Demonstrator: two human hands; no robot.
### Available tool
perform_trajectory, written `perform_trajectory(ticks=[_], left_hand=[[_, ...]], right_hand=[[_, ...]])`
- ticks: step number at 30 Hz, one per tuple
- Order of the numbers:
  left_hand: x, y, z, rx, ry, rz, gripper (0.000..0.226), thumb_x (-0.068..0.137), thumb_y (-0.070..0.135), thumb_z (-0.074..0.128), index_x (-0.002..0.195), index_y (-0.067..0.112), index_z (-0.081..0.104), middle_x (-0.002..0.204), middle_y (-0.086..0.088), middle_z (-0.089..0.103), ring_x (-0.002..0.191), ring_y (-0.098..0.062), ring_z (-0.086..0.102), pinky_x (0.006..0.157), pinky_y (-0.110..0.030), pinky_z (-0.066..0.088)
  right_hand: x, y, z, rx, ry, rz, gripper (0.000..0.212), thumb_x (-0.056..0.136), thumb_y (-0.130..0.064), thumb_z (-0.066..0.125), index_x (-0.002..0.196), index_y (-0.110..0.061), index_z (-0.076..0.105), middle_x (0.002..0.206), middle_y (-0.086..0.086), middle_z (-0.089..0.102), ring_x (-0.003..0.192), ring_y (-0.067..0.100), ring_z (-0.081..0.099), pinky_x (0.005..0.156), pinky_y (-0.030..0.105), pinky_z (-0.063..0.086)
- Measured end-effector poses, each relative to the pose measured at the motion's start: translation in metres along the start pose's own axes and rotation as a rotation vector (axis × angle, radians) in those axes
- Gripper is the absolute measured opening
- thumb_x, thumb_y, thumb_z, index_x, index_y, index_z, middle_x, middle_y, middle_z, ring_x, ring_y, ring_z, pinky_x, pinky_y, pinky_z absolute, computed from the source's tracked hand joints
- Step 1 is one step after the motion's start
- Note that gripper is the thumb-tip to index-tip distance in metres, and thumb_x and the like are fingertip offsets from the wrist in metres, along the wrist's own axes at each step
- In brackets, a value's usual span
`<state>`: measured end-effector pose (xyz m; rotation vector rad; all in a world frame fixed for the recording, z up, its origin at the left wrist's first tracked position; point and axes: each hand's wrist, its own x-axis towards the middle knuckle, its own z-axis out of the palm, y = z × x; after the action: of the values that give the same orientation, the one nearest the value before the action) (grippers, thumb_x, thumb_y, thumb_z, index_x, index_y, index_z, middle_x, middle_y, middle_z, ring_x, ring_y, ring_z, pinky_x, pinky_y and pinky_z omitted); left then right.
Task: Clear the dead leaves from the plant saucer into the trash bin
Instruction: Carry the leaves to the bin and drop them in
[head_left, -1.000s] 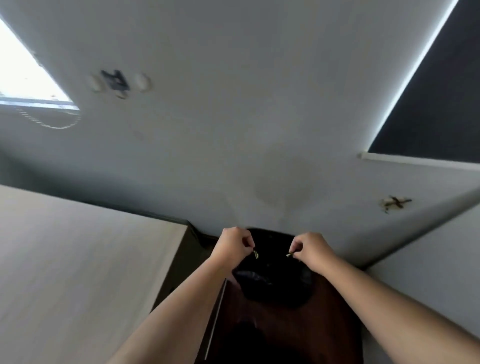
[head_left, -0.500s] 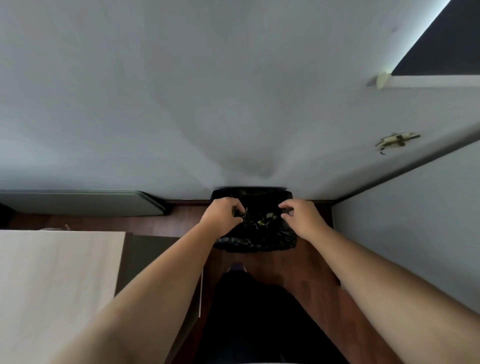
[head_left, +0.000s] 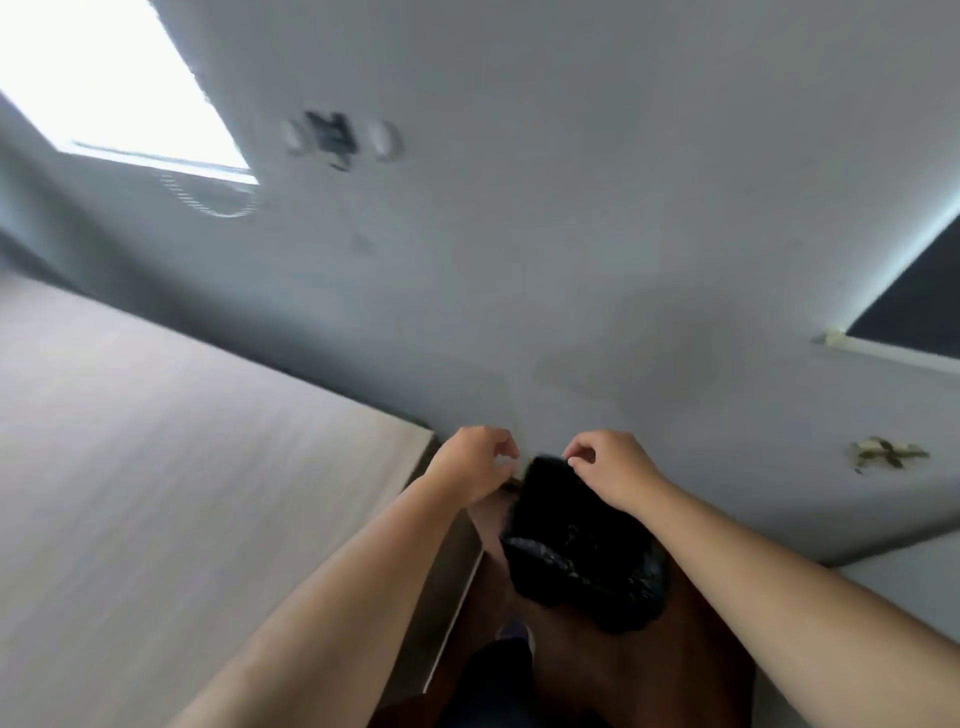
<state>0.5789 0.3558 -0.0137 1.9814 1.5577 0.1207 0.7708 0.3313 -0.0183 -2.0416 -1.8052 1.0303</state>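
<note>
A small trash bin (head_left: 587, 561) lined with a black plastic bag stands on the dark wooden floor against the grey wall. Both hands hover over its far rim. My left hand (head_left: 475, 462) is at the rim's left corner, with fingers curled in and nothing visible in them. My right hand (head_left: 608, 467) is over the rim's right side, its thumb and forefinger pinched together, and I see no leaf between them. The bag's inside is too dark and blurred to show its contents. The plant saucer is out of view.
A pale wooden desk top (head_left: 156, 467) fills the left, its corner close to my left wrist. The grey wall (head_left: 571, 234) rises behind the bin, with a bright window (head_left: 104, 78) at upper left and a dark panel (head_left: 924, 301) at right. My dark-clothed leg (head_left: 493, 686) is below.
The view has tilted back up from the bin toward the wall. Both hands have lifted from the bag's rim and now hang just over it. The leaf bits seen earlier are gone from the fingers.
</note>
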Motion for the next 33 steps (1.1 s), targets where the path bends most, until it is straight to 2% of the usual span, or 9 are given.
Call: perform_trajectory(ticks=[5, 10, 16, 18, 21, 24, 26, 28, 33], left_hand=[[-0.110, -0.057, -0.060, -0.065, 0.253, -0.213, 0.016, 0.080, 0.019, 0.065, 0.095, 0.017, 0.070, 0.103, -0.005, 0.072, 0.098, -0.023, 0.065, 0.088, -0.034, 0.053], [-0.257, -0.131, -0.084, -0.179, 0.506, -0.533, 0.013, 0.081, 0.025, 0.065, 0.091, 0.021, 0.072, 0.098, -0.003, 0.074, 0.092, -0.017, 0.068, 0.085, -0.031, 0.055], [-0.419, -0.216, -0.075, -0.252, 0.650, -0.863, 0.011, 0.080, 0.024, 0.063, 0.086, 0.021, 0.072, 0.094, 0.000, 0.075, 0.090, -0.017, 0.068, 0.084, -0.029, 0.055], [-0.461, -0.243, -0.075, -0.278, 0.705, -0.927, 0.009, 0.079, 0.023, 0.064, 0.084, 0.021, 0.072, 0.092, -0.001, 0.075, 0.090, -0.018, 0.068, 0.084, -0.029, 0.054], [-0.511, -0.282, -0.078, -0.293, 0.730, -0.984, 0.011, 0.079, 0.017, 0.063, 0.084, 0.015, 0.072, 0.095, -0.007, 0.074, 0.093, -0.023, 0.066, 0.085, -0.031, 0.053], [-0.553, -0.320, -0.084, -0.301, 0.752, -1.008, 0.011, 0.081, 0.011, 0.061, 0.086, 0.009, 0.071, 0.096, -0.008, 0.073, 0.094, -0.022, 0.065, 0.085, -0.025, 0.051], [-0.576, -0.342, -0.090, -0.266, 0.762, -1.044, 0.013, 0.081, 0.013, 0.060, 0.088, 0.012, 0.071, 0.099, -0.004, 0.073, 0.095, -0.021, 0.065, 0.078, -0.021, 0.047], [-0.591, -0.365, -0.094, -0.250, 0.761, -1.063, 0.014, 0.080, 0.014, 0.060, 0.089, 0.015, 0.071, 0.102, -0.004, 0.072, 0.095, -0.023, 0.064, 0.079, -0.026, 0.049], [-0.591, -0.410, -0.099, -0.173, 0.599, -1.037, 0.028, 0.081, 0.019, 0.063, 0.109, 0.017, 0.062, 0.120, -0.004, 0.058, 0.106, -0.025, 0.059, 0.083, -0.029, 0.044]], right_hand=[[-0.026, -0.116, 0.034, -0.055, -0.073, -0.307, 0.015, 0.083, -0.017, 0.059, 0.087, -0.018, 0.073, 0.093, 0.006, 0.075, 0.091, 0.024, 0.066, 0.078, 0.027, 0.047], [-0.080, -0.221, 0.107, -0.143, -0.251, -0.603, 0.014, 0.085, -0.016, 0.061, 0.089, -0.018, 0.074, 0.096, 0.002, 0.074, 0.086, 0.015, 0.064, 0.076, 0.019, 0.043], [-0.162, -0.323, 0.209, -0.224, -0.447, -0.819, 0.014, 0.084, -0.014, 0.061, 0.087, -0.016, 0.075, 0.085, 0.002, 0.070, 0.078, 0.015, 0.062, 0.065, 0.020, 0.048], [-0.184, -0.352, 0.246, -0.242, -0.479, -0.870, 0.014, 0.081, -0.014, 0.062, 0.085, -0.019, 0.075, 0.080, 0.000, 0.069, 0.079, 0.015, 0.063, 0.070, 0.022, 0.049], [-0.212, -0.392, 0.296, -0.247, -0.520, -0.908, 0.015, 0.081, -0.014, 0.062, 0.086, -0.018, 0.075, 0.077, -0.001, 0.068, 0.080, 0.015, 0.063, 0.071, 0.020, 0.044], [-0.234, -0.423, 0.343, -0.260, -0.533, -0.935, 0.017, 0.082, -0.012, 0.060, 0.090, -0.016, 0.075, 0.088, 0.003, 0.074, 0.079, 0.013, 0.059, 0.070, 0.018, 0.040], [-0.246, -0.438, 0.373, -0.285, -0.553, -0.936, 0.018, 0.082, -0.011, 0.059, 0.094, -0.014, 0.074, 0.095, 0.002, 0.074, 0.078, 0.010, 0.056, 0.070, 0.018, 0.040], [-0.252, -0.448, 0.399, -0.303, -0.585, -0.921, 0.018, 0.082, -0.013, 0.061, 0.097, -0.015, 0.072, 0.100, 0.003, 0.071, 0.078, 0.011, 0.057, 0.069, 0.019, 0.041], [-0.258, -0.462, 0.446, -0.436, -0.657, -0.937, 0.032, 0.081, -0.024, 0.067, 0.113, -0.021, 0.064, 0.115, 0.006, 0.061, 0.094, 0.019, 0.061, 0.082, 0.026, 0.047]])
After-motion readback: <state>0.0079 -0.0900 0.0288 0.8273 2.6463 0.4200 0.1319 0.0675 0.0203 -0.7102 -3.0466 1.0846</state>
